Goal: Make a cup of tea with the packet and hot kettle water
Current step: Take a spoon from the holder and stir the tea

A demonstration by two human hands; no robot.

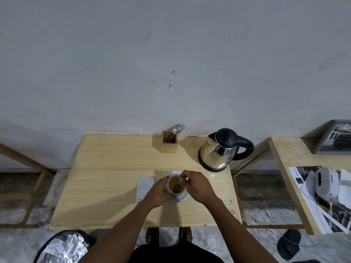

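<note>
Amber tea fills the small white ceramic cup [175,185], which stands on a round white saucer [182,197] near the front middle of the pale wooden table [114,177]. The left hand [158,193] comes in from seven o'clock of the cup and curls around its left wall, thumb and fingers closed on the side so the cup sits in the crook of the grip. The right hand [197,186] lies at three o'clock of the cup, its thumb and forefinger pinched shut on the upper end of a thin metal spoon [180,182]; the spoon slants down into the tea, and its bowl shows as a dark round shape under the liquid near the cup's six o'clock side. Whether a tea bag is under it cannot be told.

At nine o'clock of the cup, just beside the left hand, a flat white paper packet [145,188] lies on the table. At one o'clock, well apart, stands the shiny steel electric kettle [220,150] with black lid and handle. At twelve o'clock, near the wall, a square wooden cutlery holder [169,142] holds a spoon and fork.
</note>
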